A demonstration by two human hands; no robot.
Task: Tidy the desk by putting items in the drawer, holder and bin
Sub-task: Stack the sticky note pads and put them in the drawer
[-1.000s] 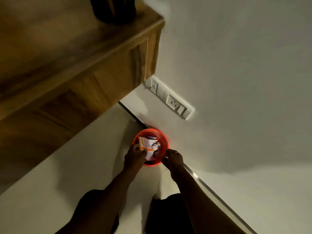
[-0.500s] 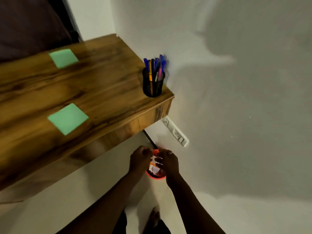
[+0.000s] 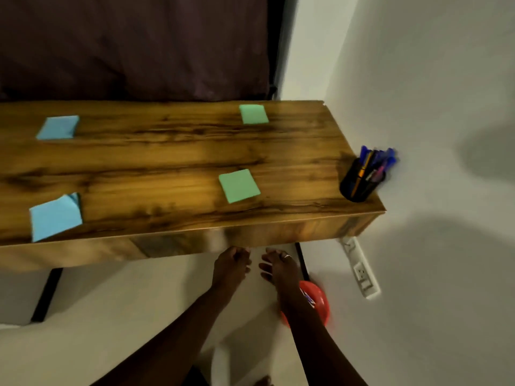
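Note:
The wooden desk (image 3: pixel 172 151) carries two green sticky notes (image 3: pixel 239 185) (image 3: pixel 253 114) and two blue ones (image 3: pixel 55 216) (image 3: pixel 58 127). A black pen holder (image 3: pixel 361 183) full of pens stands at the desk's right end by the wall. On the floor below sits the orange bin (image 3: pixel 317 302), partly hidden by my right forearm. My left hand (image 3: pixel 230 264) and my right hand (image 3: pixel 278 267) hover side by side just under the desk's front edge, fingers loosely curled, holding nothing. The drawer front (image 3: pixel 178 245) under the desk looks closed.
A white wall (image 3: pixel 432 107) runs along the right, with a socket strip (image 3: pixel 361 268) low beside the bin. A dark curtain (image 3: pixel 133 45) hangs behind the desk. Black desk legs (image 3: pixel 46 295) stand on the pale floor.
My hands left the orange bin and the paper in it and rose to the desk's front edge. The view swung up from the floor to the desk top.

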